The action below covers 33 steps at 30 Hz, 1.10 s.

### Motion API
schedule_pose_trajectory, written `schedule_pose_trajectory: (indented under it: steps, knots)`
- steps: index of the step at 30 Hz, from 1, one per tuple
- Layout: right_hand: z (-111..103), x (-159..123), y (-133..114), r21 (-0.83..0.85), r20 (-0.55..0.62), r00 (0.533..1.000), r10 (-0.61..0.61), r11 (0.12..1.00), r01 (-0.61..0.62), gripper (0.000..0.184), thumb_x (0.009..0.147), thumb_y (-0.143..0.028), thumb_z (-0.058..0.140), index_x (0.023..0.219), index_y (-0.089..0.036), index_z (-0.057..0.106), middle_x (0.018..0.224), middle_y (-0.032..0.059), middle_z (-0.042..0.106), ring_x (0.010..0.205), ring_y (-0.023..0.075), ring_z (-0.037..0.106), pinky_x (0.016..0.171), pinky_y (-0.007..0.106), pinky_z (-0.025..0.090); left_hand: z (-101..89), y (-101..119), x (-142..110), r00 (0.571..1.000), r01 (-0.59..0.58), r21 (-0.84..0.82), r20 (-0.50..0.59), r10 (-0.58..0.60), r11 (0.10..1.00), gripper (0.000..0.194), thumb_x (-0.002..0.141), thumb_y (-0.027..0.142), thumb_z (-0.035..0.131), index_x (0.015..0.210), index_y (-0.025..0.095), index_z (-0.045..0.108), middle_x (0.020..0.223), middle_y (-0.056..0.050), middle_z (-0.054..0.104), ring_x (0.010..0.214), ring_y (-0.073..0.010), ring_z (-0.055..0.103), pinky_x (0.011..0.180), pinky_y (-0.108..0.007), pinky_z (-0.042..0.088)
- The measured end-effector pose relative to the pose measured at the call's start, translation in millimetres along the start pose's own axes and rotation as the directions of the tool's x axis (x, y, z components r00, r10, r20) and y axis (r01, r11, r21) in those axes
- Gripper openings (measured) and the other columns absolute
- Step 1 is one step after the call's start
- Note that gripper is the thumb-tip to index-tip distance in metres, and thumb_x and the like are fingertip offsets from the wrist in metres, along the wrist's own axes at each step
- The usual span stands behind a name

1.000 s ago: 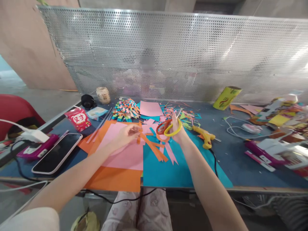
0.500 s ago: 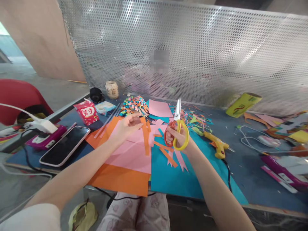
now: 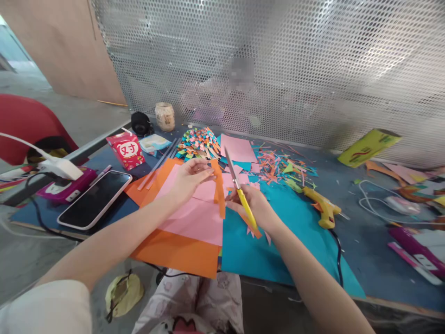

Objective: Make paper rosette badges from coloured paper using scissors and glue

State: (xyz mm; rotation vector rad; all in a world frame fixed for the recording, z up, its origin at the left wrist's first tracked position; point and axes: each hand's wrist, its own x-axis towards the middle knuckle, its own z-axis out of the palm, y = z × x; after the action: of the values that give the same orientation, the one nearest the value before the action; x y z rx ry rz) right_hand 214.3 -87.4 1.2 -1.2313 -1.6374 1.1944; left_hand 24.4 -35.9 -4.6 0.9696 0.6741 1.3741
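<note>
Scissors (image 3: 238, 185) slant lengthwise, blades (image 3: 231, 167) pointing forward and slightly leftward.

Both arms (image 3: 125, 236) reach forward, the left hand (image 3: 196, 178) bent into a pinch, the right hand (image 3: 255, 206) curled in a grip.

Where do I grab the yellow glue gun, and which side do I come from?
I'd grip the handle, coming from the near side of the table. The glue gun seems to lie flat, with its handle jutting toward the near edge. Mind the black cord leading toward that edge too, and keep off both ends: it might be hot, but I can't tell.
</note>
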Motion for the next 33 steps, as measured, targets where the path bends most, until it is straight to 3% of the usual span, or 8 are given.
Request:
schedule_pose_trajectory:
  steps: [6,10,13,15,19,24,28,33]
  knots:
    - [5.0,3.5,11.3,-0.072,-0.051,0.998,0.041,0.996,-0.045,0.044,0.052,-0.048,0.079,0.071,-0.02,0.051,0.066,-0.0016,0.059,0.06,0.0142,0.056,0.059,0.029,0.047,3.6,0.3,-1.2,0.999,0.042,-0.05,0.005,-0.041,0.998,0.039,0.053,0.025,0.086,0.08,0.018,0.059,0.074,0.004,0.062,0.07,-0.0107,0.064,0.073,-0.029,0.055]
    - [3.3,1.9,7.8,-0.04,-0.094,0.995,0.022,0.999,-0.026,0.041,0.054,-0.048,0.077,0.07,-0.021,0.051,0.065,-0.0026,0.057,0.06,0.0133,0.054,0.059,0.027,0.046,5.2,-2.3,-2.7,0.986,0.165,0.1,-0.004,-0.165,0.981,0.037,0.06,0.025,0.082,0.09,0.018,0.061,0.079,0.001,0.065,0.071,-0.0091,0.062,0.059,-0.02,0.047]
    - [1.4,0.2,1.7,-0.05,-0.099,0.995,0.015,0.999,-0.02,0.039,0.058,-0.049,0.074,0.07,-0.021,0.05,0.065,-0.0027,0.055,0.06,0.0123,0.053,0.058,0.026,0.045,6.7,-4.5,-7.8,0.944,0.281,0.259,0.101,-0.315,0.924,0.028,0.066,0.03,0.078,0.084,0.015,0.063,0.074,-0.001,0.065,0.065,-0.0091,0.061,0.054,-0.019,0.044]
    - [1.2,0.0,-0.8,-0.065,-0.099,0.995,0.022,0.997,-0.029,0.04,0.057,-0.05,0.074,0.07,-0.021,0.05,0.066,-0.0025,0.056,0.06,0.0125,0.053,0.058,0.026,0.045,8.1,-5.5,-11.9,0.922,0.242,0.351,0.207,-0.327,0.905,0.025,0.068,0.033,0.076,0.077,0.015,0.061,0.068,-0.001,0.064,0.06,-0.0091,0.059,0.053,-0.02,0.043]
    - [2.7,0.9,-1.2,-0.045,-0.097,0.995,0.028,0.998,-0.032,0.043,0.053,-0.052,0.076,0.069,-0.021,0.05,0.065,-0.003,0.055,0.06,0.0123,0.053,0.057,0.026,0.046,9.2,-3.2,-14.3,0.934,0.061,0.476,0.283,-0.219,0.877,0.022,0.072,0.034,0.071,0.068,0.016,0.059,0.061,0.0,0.063,0.053,-0.0091,0.056,0.049,-0.021,0.041]
    - [-0.6,0.0,1.6,0.01,-0.109,0.993,0.034,0.999,-0.033,0.045,0.063,-0.06,0.069,0.078,-0.021,0.05,0.067,-0.0023,0.054,0.054,0.0107,0.048,0.049,0.025,0.041,-1.7,9.4,-0.1,0.985,-0.168,0.515,0.127,0.119,0.841,0.017,0.075,0.03,0.067,0.069,0.016,0.061,0.063,-0.001,0.065,0.056,-0.0097,0.058,0.053,-0.022,0.044]
    - [-8.9,-0.5,2.7,-0.107,-0.18,0.983,-0.038,0.994,0.019,0.047,0.07,-0.067,0.059,0.078,-0.022,0.047,0.071,-0.0005,0.054,0.059,0.0117,0.045,0.052,0.026,0.039,-12.6,17.0,11.3,0.943,-0.278,0.432,-0.049,0.33,0.858,0.021,0.073,0.035,0.07,0.074,0.015,0.061,0.064,-0.001,0.065,0.06,-0.0111,0.061,0.053,-0.022,0.044]
    - [-14.7,-2.0,1.0,-0.355,-0.126,0.992,-0.033,0.935,-0.014,0.047,0.07,-0.068,0.055,0.068,-0.022,0.045,0.066,-0.0001,0.052,0.065,0.016,0.049,0.057,0.029,0.042,-9.8,21.3,8.0,0.926,-0.322,0.434,-0.04,0.375,0.841,0.025,0.071,0.037,0.073,0.075,0.015,0.062,0.067,-0.002,0.067,0.06,-0.0117,0.064,0.053,-0.022,0.045]
